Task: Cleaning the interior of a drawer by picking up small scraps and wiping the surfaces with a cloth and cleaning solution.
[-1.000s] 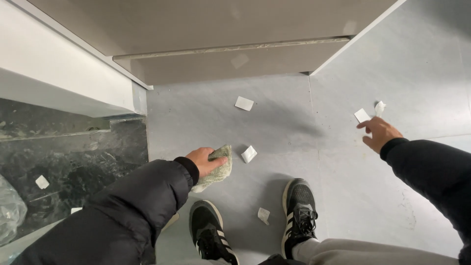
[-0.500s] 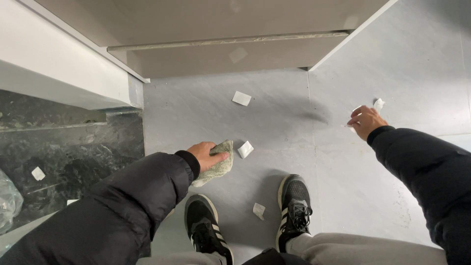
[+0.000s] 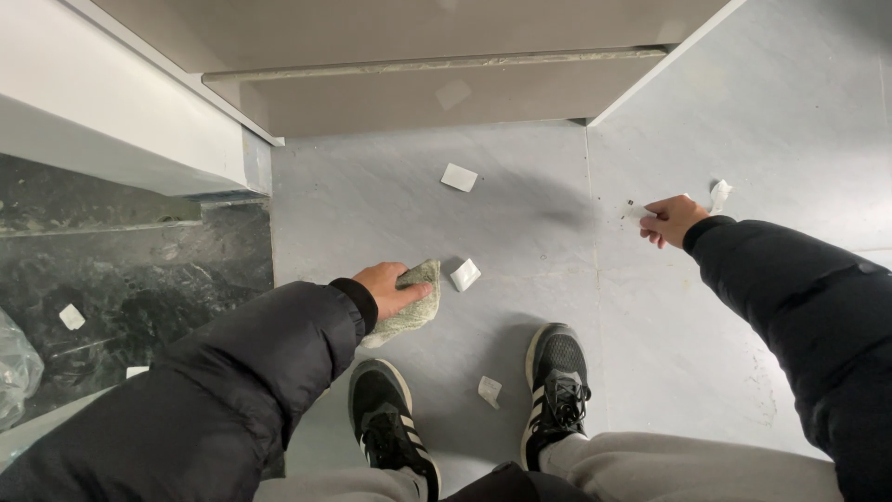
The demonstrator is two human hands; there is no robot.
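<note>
Down on the grey floor (image 3: 390,195), your left hand (image 3: 392,286) is curled over a pale green cloth (image 3: 411,309), the fingers pressed onto its top and the thumb tucked at its near edge, so the cloth lies flat on the floor under your palm, just ahead of your left shoe (image 3: 390,429). Just beside the cloth, to its right and apart from it, sits a small folded white paper scrap (image 3: 465,274). Your right hand (image 3: 671,219) is out to the side, low at the floor, its fingers drawn together around a white paper piece (image 3: 639,212) that shows at the fingertips; whether it is lifted off the floor cannot be told. Another crumpled white scrap (image 3: 719,194) lies just beyond that hand. Farther ahead, a flat white square (image 3: 459,177) rests near the base of the beige cabinet (image 3: 437,88). Between your two shoes lies one more scrap (image 3: 489,390), close to your right shoe (image 3: 556,383). Off to your left, the dark marbled surface (image 3: 130,288) carries a small white square (image 3: 72,317).
</note>
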